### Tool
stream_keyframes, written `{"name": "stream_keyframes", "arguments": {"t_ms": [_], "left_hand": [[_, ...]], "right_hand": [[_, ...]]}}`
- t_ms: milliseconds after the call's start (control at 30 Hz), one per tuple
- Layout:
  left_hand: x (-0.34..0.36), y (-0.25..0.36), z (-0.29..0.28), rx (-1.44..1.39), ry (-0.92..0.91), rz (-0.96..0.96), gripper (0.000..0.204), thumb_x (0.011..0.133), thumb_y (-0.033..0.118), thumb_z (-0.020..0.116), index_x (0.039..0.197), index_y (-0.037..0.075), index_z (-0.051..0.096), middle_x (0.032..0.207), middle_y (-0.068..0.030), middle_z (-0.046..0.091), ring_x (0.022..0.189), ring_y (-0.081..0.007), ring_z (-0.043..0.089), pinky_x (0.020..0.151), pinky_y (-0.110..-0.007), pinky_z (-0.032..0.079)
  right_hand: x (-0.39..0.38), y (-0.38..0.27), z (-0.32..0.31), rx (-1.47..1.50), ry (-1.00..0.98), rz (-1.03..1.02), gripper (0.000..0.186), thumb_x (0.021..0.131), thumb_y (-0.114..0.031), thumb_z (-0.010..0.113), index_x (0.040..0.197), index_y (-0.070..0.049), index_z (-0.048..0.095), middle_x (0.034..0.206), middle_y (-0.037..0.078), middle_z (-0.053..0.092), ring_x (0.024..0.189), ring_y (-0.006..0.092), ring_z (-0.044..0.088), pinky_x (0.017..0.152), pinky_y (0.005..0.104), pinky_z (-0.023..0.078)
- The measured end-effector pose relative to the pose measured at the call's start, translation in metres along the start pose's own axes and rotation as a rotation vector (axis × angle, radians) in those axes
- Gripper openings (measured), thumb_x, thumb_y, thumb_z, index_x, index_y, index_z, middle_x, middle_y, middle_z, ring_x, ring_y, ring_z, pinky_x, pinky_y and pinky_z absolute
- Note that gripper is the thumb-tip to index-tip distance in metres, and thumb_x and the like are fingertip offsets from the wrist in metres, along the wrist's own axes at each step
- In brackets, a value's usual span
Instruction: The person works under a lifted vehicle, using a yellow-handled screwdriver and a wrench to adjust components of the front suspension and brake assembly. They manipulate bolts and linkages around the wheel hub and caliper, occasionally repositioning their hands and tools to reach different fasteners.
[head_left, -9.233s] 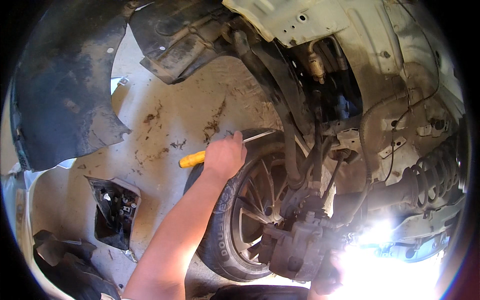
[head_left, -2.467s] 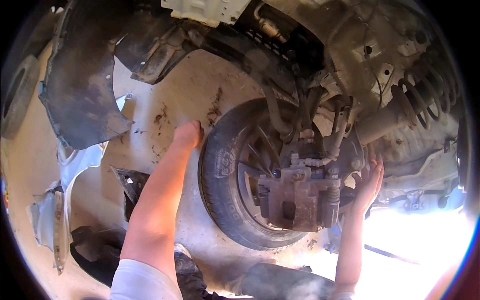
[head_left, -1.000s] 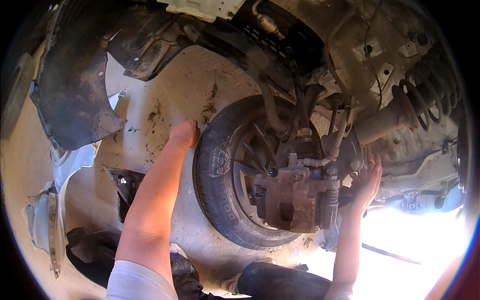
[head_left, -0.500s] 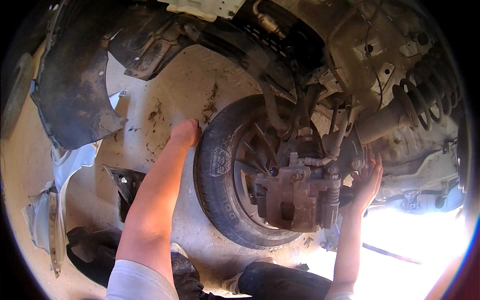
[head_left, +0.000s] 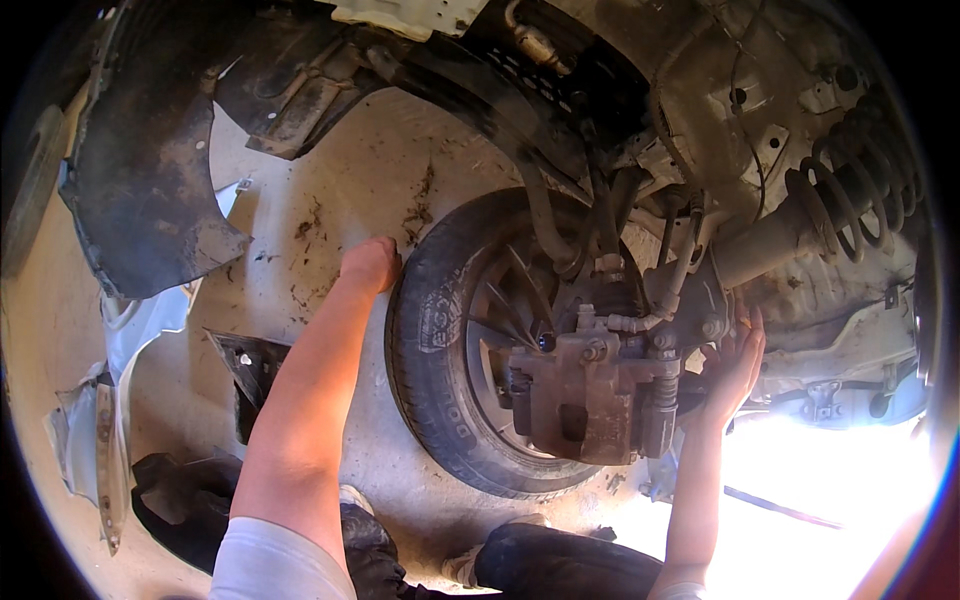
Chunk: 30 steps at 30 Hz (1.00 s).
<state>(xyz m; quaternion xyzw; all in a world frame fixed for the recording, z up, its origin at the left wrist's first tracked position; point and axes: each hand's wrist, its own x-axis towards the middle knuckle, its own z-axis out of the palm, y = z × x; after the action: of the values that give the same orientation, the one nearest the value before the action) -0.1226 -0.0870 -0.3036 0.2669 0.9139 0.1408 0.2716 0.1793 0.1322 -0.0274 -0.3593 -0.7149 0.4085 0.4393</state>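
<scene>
Basically, two hands spread wide around a stripped wheel well. Left hand is low, beside the left edge of the tyre; looks curled, likely resting or bracing there, but the fingers face away. Can't tell how tight that grip is or whether anything's in it. Can't confirm contact with the rubber either.

Right hand has its fingers extended and apart, loose grip, nothing visibly clamped. It's up against or just beside the lower end of the strut, right of the brake caliper. Reads like a steadying palm; my guess, not certain.

Wheel seems to lie on the floor, spokes up, partly under the caliper. Probably parked there to be out of the way yet near. Caliper sits at strut's end, coil spring further out.

Hidden: thumb side of the right hand is lost in shadow by the caliper; the caliper covers part of the spokes. Glare washes out lower right; only a thin dark rod shows at its edge. Upper cavity is near black. Black liner hides floor at left. Shoes and trouser legs are cut off below.
</scene>
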Motion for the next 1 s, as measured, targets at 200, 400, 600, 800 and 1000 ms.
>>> {"name": "stream_keyframes", "arguments": {"t_ms": [200,400,600,800,1000], "left_hand": [[0.0053,-0.0022,0.0051,-0.015,0.000,-0.003,0.033,0.096,0.028,0.051,0.114,0.005,0.067,0.121,-0.0172,0.065,0.112,-0.0333,0.063,0.091,-0.042,0.053],[0.0014,0.0017,-0.0008,-0.015,-0.019,-0.001,0.034,0.097,0.030,0.051,0.113,0.005,0.068,0.122,-0.0167,0.065,0.112,-0.0332,0.063,0.092,-0.042,0.052],[0.0026,0.0030,-0.0007,-0.012,-0.019,-0.001,0.034,0.096,0.029,0.051,0.114,0.005,0.067,0.122,-0.0166,0.065,0.112,-0.0329,0.063,0.092,-0.042,0.052],[0.0046,0.0034,0.0003,-0.003,-0.028,-0.028,0.032,0.096,0.026,0.051,0.116,0.006,0.066,0.122,-0.0174,0.065,0.113,-0.0330,0.063,0.091,-0.042,0.053],[0.0006,0.0054,-0.0034,-0.014,-0.024,-0.021,0.031,0.096,0.026,0.051,0.115,0.006,0.066,0.122,-0.0177,0.065,0.112,-0.0334,0.063,0.091,-0.042,0.053]], "right_hand": [[-0.0010,-0.0015,0.0013,-0.014,0.006,-0.003,0.063,0.104,-0.046,0.042,0.148,-0.002,0.032,0.143,0.017,0.046,0.110,0.0220,0.061,0.075,0.0287,0.050],[-0.0021,-0.0027,0.0025,-0.005,0.004,0.000,0.062,0.104,-0.046,0.042,0.147,-0.002,0.033,0.142,0.017,0.046,0.109,0.0221,0.061,0.076,0.0293,0.050],[-0.0005,-0.0008,0.0009,-0.002,0.008,0.005,0.062,0.104,-0.045,0.042,0.147,-0.002,0.034,0.142,0.017,0.046,0.108,0.0218,0.061,0.076,0.0292,0.050],[-0.0006,-0.0015,0.0016,-0.011,0.025,0.012,0.061,0.104,-0.045,0.041,0.148,-0.003,0.033,0.142,0.015,0.047,0.108,0.0206,0.061,0.075,0.0284,0.050],[-0.0014,-0.0024,0.0022,-0.019,0.024,0.014,0.061,0.104,-0.045,0.041,0.149,-0.004,0.032,0.143,0.015,0.047,0.110,0.0205,0.060,0.076,0.0283,0.049]]}}
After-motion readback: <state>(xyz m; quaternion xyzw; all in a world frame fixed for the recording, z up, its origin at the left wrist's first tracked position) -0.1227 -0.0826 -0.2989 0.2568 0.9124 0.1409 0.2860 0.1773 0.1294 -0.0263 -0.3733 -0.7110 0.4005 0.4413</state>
